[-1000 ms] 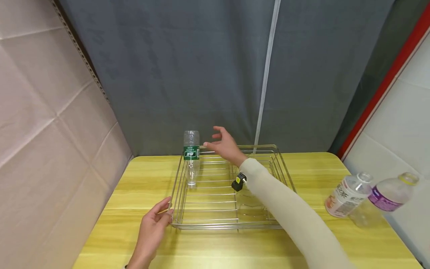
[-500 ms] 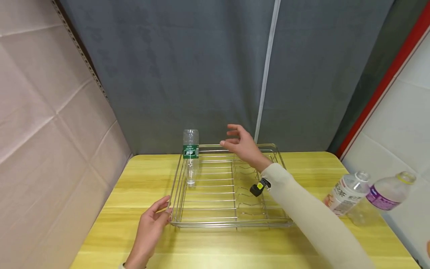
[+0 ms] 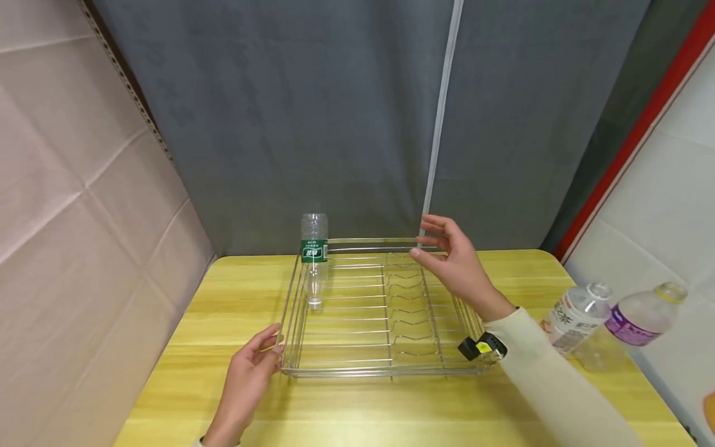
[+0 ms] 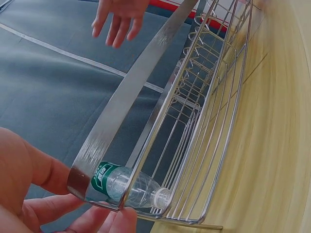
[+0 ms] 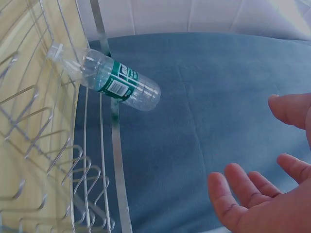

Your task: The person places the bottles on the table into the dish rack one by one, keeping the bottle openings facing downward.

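Yellow wood-grain table (image 3: 357, 413), wire rack (image 3: 357, 373) on it. Behind the rack: dark grey curtain (image 3: 307, 124) with a pale vertical stripe (image 3: 441, 118). Left of the rack: creased pale cloth (image 3: 84, 248). Far right of the rack: white wall (image 3: 665, 217), red strip (image 3: 625, 155) along its edge. Also right of the rack, near each other: white-label bottle (image 3: 578, 310) and purple-label bottle (image 3: 639, 323); they overlap in the head view, can't tell if they touch.

Green-label bottle (image 3: 314, 251) sits in the rack's left part, toward the back. Upside down: neck down among the wires, base up above the rack's back rim. Long axis tilted, base end leaning back toward the curtain.

Left hand (image 3: 246, 375) grips the rack's left side near its front corner, thumb and fingers on the metal. Right hand (image 3: 460, 261) hovers above the rack's right back part, fingers loosely spread, thumb well apart from them, clear of the rim.
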Action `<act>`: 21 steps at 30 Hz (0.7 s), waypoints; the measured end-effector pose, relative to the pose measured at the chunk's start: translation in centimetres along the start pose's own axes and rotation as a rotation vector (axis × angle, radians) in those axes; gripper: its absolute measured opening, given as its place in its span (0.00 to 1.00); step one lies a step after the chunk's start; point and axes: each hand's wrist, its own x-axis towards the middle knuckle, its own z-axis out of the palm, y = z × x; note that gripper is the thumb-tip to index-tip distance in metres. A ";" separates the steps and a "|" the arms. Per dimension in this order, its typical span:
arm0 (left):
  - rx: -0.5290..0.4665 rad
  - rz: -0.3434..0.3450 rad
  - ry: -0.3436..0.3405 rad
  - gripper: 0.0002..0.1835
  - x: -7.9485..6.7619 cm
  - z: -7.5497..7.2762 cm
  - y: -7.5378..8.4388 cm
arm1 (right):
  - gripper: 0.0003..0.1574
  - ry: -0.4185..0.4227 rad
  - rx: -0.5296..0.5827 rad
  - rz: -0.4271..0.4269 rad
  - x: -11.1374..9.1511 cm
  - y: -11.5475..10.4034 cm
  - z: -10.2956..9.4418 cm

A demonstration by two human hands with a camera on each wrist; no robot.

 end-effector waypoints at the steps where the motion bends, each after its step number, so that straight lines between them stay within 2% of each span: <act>1: 0.000 -0.001 -0.002 0.27 0.0 0.0 0.0 | 0.42 0.015 0.005 -0.006 -0.5 0.1 -0.3; 14: -0.021 -0.043 -0.043 0.28 0.2 -0.4 -0.3 | 0.40 0.177 0.023 -0.105 -7.1 1.9 -3.3; 21: -0.036 -0.042 -0.058 0.29 0.3 -0.4 -0.4 | 0.42 0.232 0.127 -0.158 -10.1 2.6 -4.8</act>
